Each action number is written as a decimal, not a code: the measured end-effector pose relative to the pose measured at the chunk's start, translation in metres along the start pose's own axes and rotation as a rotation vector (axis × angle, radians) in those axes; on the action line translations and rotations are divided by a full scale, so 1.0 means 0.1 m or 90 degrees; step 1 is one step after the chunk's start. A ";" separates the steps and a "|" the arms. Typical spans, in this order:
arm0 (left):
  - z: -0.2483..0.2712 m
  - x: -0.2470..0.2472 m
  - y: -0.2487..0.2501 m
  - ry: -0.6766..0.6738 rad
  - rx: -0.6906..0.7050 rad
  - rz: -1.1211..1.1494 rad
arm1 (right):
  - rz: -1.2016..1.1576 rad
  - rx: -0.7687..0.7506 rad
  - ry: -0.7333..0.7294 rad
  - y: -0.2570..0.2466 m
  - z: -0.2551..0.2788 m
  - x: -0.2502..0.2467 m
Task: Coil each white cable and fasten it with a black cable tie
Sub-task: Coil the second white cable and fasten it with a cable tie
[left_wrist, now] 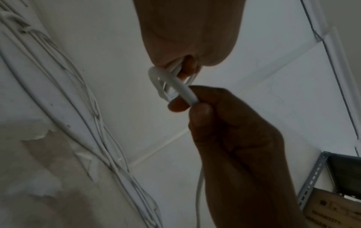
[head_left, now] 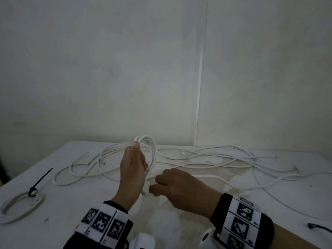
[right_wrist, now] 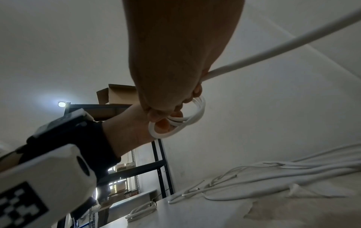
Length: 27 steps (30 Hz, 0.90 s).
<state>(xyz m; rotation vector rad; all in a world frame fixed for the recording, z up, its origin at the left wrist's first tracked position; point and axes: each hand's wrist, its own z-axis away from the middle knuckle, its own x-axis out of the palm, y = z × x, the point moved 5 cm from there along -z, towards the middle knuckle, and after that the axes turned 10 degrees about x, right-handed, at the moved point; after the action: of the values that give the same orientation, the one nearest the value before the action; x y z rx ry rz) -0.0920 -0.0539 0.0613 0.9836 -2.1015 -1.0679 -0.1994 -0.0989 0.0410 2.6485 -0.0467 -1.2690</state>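
My left hand [head_left: 136, 164] stands upright at the table's middle and grips a small coil of white cable [head_left: 152, 150], whose loops rise past its fingers. In the left wrist view the coil [left_wrist: 158, 81] sticks out of the closed fingers. My right hand [head_left: 158, 187], just right of it and lower, pinches the same cable's free strand [left_wrist: 187, 94] between thumb and fingers. In the right wrist view that strand [right_wrist: 273, 52] runs off up and right from the coil [right_wrist: 187, 120]. A finished coil [head_left: 21, 207] bound with a black cable tie [head_left: 40, 180] lies at the left edge.
Several loose white cables [head_left: 215, 159] sprawl over the white table [head_left: 80, 221] from centre to right, with cut ends at the left. Another black cable tie [head_left: 319, 228] lies near the right edge. A wall stands right behind the table. Metal shelving [right_wrist: 160, 166] is off to the left.
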 end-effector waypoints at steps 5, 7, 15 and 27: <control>-0.13 -0.11 0.07 0.086 -0.037 0.088 | -0.002 0.058 -0.021 0.16 0.08 0.07; -0.18 -0.16 0.10 0.109 -0.043 0.130 | -0.003 0.104 -0.022 0.29 0.14 0.11; 0.05 0.09 -0.04 -0.095 0.010 -0.024 | -0.007 0.007 0.045 0.09 0.00 0.00; 0.14 0.09 -0.04 -0.285 0.000 -0.165 | -0.070 0.083 0.144 0.48 -0.17 -0.16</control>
<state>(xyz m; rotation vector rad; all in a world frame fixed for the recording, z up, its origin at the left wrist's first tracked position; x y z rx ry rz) -0.1063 -0.0566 0.0519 1.1203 -2.3639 -1.5351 -0.1934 -0.1411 0.0728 2.9269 0.0542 -1.0191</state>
